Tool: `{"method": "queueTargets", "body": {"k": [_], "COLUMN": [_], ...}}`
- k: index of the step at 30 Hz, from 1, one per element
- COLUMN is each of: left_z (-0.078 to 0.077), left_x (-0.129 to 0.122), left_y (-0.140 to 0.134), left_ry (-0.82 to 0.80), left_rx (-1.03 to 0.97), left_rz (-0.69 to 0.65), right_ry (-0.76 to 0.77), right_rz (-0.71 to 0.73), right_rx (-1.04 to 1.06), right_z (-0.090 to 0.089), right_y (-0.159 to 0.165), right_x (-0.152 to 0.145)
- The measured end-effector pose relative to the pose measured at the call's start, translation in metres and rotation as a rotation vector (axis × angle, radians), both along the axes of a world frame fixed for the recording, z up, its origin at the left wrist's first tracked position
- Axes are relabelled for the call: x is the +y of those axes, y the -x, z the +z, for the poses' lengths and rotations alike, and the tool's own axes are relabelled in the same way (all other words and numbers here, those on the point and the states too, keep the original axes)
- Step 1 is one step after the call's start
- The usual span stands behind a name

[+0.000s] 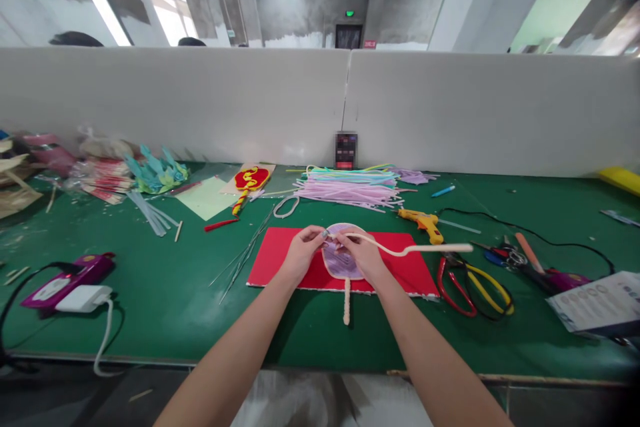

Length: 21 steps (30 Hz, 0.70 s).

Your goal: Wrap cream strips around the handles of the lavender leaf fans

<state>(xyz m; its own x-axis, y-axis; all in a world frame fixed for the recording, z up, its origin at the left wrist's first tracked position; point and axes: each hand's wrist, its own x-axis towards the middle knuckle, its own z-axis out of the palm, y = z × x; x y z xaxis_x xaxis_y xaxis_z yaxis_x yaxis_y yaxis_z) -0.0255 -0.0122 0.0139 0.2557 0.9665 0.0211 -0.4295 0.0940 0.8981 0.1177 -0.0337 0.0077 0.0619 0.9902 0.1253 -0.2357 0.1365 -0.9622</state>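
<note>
Both hands meet over a small purple fan (345,267) with a pale rim and a wrapped, cream handle (347,303) pointing toward me. The fan lies on a red board (285,250). A cream pipe cleaner (400,251) runs from between my fingers out to the right, its far end thick and straight. My right hand (363,250) is closed on it in a pinch near the fan's upper part. My left hand (304,250) pinches its near end, just left of the right fingers. The fingertips hide the exact spot of contact.
Pink and blue pipe cleaners (350,188) lie in a bundle behind the board. A yellow glue gun (424,223), red-and-yellow-handled pliers (473,287) and scissors (510,255) sit to the right. On the left are thin wires (245,253), a red-and-yellow fan (250,180) and a purple power strip (70,280).
</note>
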Motion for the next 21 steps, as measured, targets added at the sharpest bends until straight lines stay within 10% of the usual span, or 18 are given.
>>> {"method": "queueTargets", "body": {"k": [21], "left_z": [-0.0019], "left_x": [0.0015], "left_y": [0.0058], "left_ry": [0.077], "left_rx": [-0.079], "left_rz": [-0.179], "right_ry": [0.004], "right_rz": [-0.042], "right_rx": [-0.120], "right_z": [0.0094], "right_y": [-0.0009], "right_x": [-0.0052]}}
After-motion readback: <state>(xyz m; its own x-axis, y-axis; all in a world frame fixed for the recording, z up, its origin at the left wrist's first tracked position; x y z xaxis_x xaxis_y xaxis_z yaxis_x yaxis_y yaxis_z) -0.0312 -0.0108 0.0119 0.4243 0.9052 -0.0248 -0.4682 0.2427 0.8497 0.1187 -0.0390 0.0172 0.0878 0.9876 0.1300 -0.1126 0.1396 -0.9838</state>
